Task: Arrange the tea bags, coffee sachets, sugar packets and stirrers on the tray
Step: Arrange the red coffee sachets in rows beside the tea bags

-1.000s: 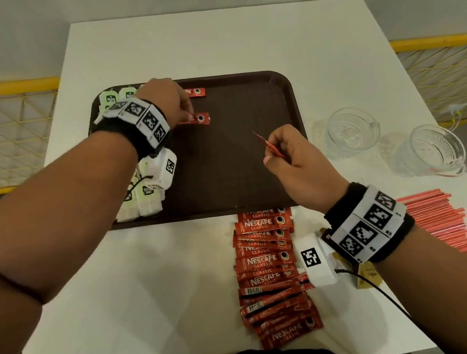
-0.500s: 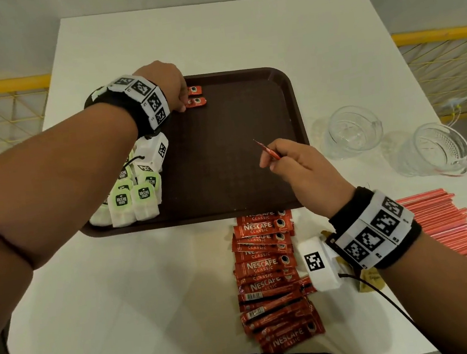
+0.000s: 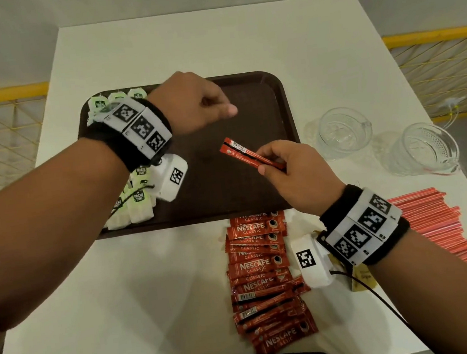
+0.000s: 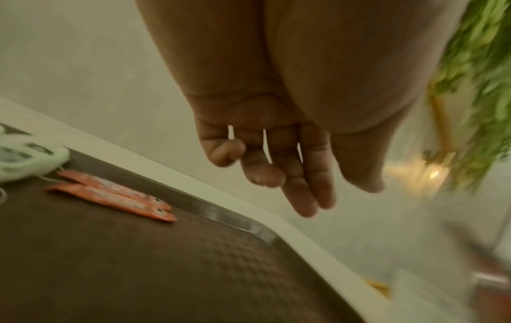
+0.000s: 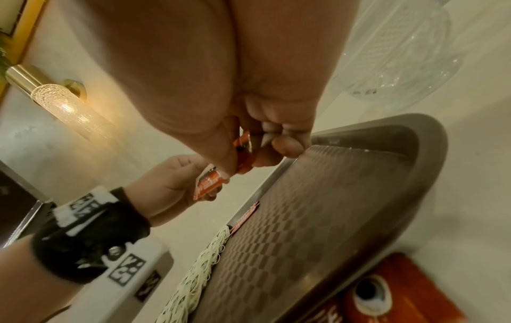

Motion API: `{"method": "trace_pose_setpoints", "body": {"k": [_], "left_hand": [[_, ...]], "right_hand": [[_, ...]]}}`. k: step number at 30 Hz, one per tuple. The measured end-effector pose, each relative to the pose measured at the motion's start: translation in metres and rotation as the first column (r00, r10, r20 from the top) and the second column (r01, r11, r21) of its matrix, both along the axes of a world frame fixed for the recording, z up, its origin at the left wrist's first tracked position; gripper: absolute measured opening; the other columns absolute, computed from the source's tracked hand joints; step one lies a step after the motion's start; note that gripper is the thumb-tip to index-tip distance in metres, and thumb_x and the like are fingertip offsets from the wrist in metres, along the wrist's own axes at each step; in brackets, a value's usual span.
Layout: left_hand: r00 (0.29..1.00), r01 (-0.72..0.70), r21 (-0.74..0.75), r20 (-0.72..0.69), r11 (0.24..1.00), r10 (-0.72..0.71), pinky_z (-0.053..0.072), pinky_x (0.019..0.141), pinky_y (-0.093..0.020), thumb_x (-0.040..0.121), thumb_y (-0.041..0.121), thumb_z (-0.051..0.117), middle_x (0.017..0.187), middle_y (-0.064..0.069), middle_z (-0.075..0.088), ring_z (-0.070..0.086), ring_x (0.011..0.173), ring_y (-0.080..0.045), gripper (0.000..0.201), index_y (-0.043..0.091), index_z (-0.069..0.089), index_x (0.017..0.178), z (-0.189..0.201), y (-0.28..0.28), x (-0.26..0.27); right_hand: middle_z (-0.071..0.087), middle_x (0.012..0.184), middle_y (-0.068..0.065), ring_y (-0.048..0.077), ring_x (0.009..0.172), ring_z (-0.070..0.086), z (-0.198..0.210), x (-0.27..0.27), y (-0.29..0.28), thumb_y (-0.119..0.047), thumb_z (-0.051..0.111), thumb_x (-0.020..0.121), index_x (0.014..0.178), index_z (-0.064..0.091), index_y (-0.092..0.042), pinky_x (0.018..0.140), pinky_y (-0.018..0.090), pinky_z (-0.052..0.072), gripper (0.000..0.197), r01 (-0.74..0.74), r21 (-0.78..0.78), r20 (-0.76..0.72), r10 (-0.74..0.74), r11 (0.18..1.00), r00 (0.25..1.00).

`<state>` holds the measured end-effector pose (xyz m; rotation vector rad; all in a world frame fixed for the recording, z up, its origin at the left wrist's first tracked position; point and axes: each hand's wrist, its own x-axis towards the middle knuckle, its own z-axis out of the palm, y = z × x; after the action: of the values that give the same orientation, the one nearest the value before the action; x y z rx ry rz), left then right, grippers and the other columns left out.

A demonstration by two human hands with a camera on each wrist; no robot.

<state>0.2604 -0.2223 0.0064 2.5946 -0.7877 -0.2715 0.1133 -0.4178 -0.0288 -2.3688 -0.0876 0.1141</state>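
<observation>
My right hand (image 3: 268, 162) pinches two red coffee sachets (image 3: 239, 153) by one end above the middle of the brown tray (image 3: 272, 91). The right wrist view shows my thumb and fingers on the held sachets (image 5: 243, 150). My left hand (image 3: 219, 110) hovers over the tray's far part, fingers relaxed and empty, and the left wrist view shows the left hand (image 4: 301, 196) holding nothing. Two coffee sachets (image 4: 110, 194) lie side by side at the tray's far rim. Green-tagged tea bags (image 3: 139, 205) line the tray's left side. A pile of coffee sachets (image 3: 260, 272) lies on the table below the tray.
Red stirrers (image 3: 435, 223) lie in a heap at the table's right edge. Two glass cups (image 3: 340, 132) (image 3: 424, 149) stand to the right of the tray. A tan packet (image 3: 363, 278) shows under my right wrist. Yellow railings flank the white table (image 3: 100, 294).
My left hand has left the two sachets at the tray's far left and swung right over the tray. My right hand has turned its sachets flat towards me and shifted slightly left.
</observation>
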Motion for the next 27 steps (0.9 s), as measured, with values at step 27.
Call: {"method": "trace_pose_setpoints", "body": {"k": [27], "left_hand": [[0.973, -0.222, 0.317, 0.015, 0.922, 0.229, 0.049, 0.083, -0.031, 0.090, 0.030, 0.065, 0.100, 0.005, 0.069, 0.060, 0.095, -0.015, 0.013, 0.024, 0.074, 0.097, -0.032, 0.040, -0.027]], "right_hand": [[0.068, 0.097, -0.010, 0.013, 0.089, 0.063, 0.000, -0.044, 0.010, -0.047, 0.067, 0.086, 0.105, 0.069, -0.029, 0.080, 0.035, 0.055, 0.027, -0.530, -0.418, -0.355, 0.404, 0.738, 0.843]]}}
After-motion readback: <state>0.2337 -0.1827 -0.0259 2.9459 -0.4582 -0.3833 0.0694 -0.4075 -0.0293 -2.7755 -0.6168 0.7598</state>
